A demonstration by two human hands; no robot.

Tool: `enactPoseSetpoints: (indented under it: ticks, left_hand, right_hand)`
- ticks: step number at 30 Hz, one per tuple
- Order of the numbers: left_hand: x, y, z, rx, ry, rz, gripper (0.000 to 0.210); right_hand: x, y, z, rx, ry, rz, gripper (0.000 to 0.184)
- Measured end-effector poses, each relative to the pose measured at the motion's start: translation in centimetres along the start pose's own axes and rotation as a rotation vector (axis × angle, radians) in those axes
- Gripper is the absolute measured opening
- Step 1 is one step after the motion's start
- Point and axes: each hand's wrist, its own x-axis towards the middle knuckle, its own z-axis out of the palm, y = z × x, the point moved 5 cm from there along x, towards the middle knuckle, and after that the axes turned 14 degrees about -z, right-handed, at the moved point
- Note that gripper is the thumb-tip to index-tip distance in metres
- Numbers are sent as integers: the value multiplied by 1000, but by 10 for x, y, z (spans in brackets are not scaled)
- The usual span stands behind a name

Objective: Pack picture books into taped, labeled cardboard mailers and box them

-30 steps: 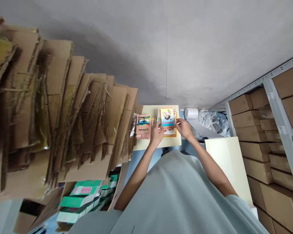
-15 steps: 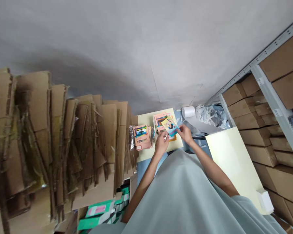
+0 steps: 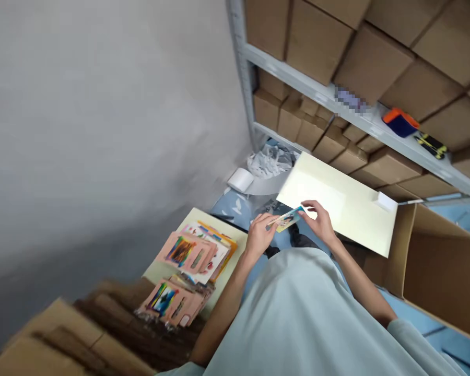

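A yellow and blue picture card (image 3: 286, 220) is held in front of my body between both hands, tilted. My left hand (image 3: 260, 234) pinches its left end. At the other end, the blue corner sits between the fingertips of my right hand (image 3: 316, 222). To the left, a stack of pink-bordered cards (image 3: 190, 253) lies over white and orange sheets on a pale yellow tabletop (image 3: 152, 274). Nearer to me is a second pile of pink cards (image 3: 172, 303), with clear plastic wrap at its edge.
A second pale yellow tabletop (image 3: 329, 196) bears a small white box (image 3: 386, 202). An open carton (image 3: 442, 271) stands at the right. Beyond are a white paper roll (image 3: 241, 180), crumpled paper (image 3: 272, 162) and shelves of cardboard boxes (image 3: 399, 65). Flattened cardboard (image 3: 62, 339) is at lower left.
My view has swung to the right. Both hands have carried the picture card off the left tabletop toward the right one, and my left hand now grips its end.
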Motion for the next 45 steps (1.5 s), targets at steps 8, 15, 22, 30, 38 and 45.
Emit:
enactPoseSetpoints:
  ticks: [8,15,22,30,38,45]
  left_hand:
    - [50,60,148,-509,-314,-488,61]
    - [84,125,247,-384,-354,-522,60]
    - [119,175,319,-410,-452,-505,53]
    - [151,189,336,-325,-470,-504,51]
    - [178,195,311,-62,-386,-247,41]
    - [191,182,270,-251,-655,-384,50]
  right_hand:
    - [-60,83,-101,385,273,367,57]
    - [-46,140,-208,518,343,380,55]
    - [-28,175,-291,665,305,394,53]
    - [-21,187,-303,654,439,414,55]
    - [-15,162,-281,402,565,422,51]
    - [3,135,-247,511,601,446,51]
